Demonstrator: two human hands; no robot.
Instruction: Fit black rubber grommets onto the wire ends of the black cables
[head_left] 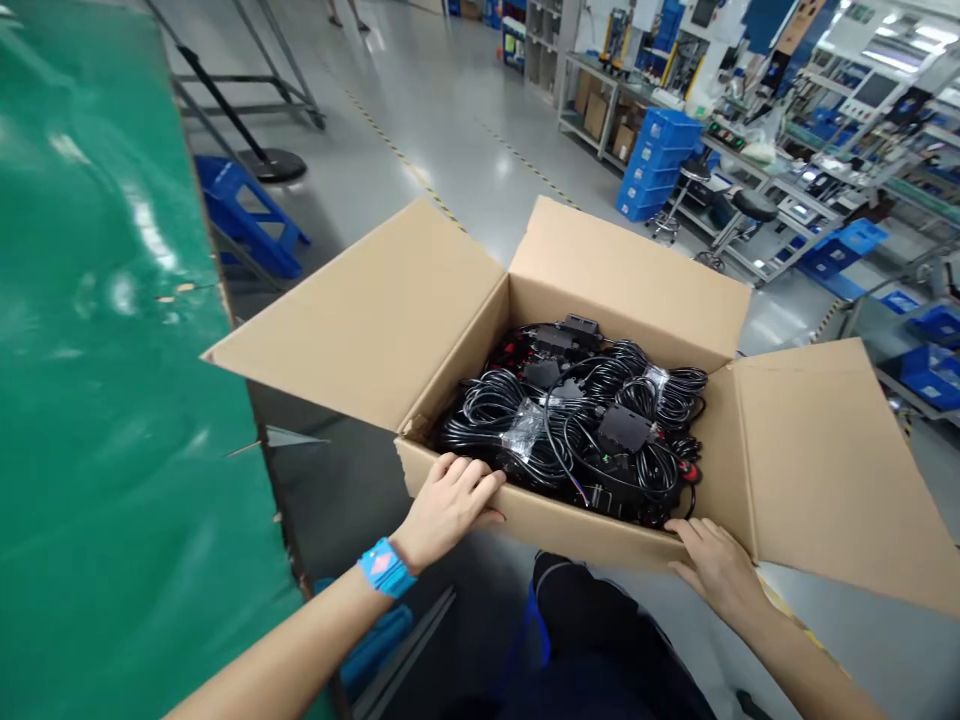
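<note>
An open cardboard box [592,525] is in front of me, its side and far flaps spread outward. Inside lie bundled black cables [495,410], some wrapped in clear plastic, among several black plastic housings [625,427] and a few red parts. My left hand [454,505] grips the near wall toward its left end, fingers curled over the top edge and thumb outside. Toward the right end of the same wall, my right hand [712,560] hooks its fingers over the edge. A blue band circles my left wrist.
A green-topped table [112,420] runs along the left, with a blue plastic stool [247,215] beyond it. Stacked blue bins [660,165] and workbenches with equipment stand at the back right. Yellow-black tape lines mark the grey floor [450,110].
</note>
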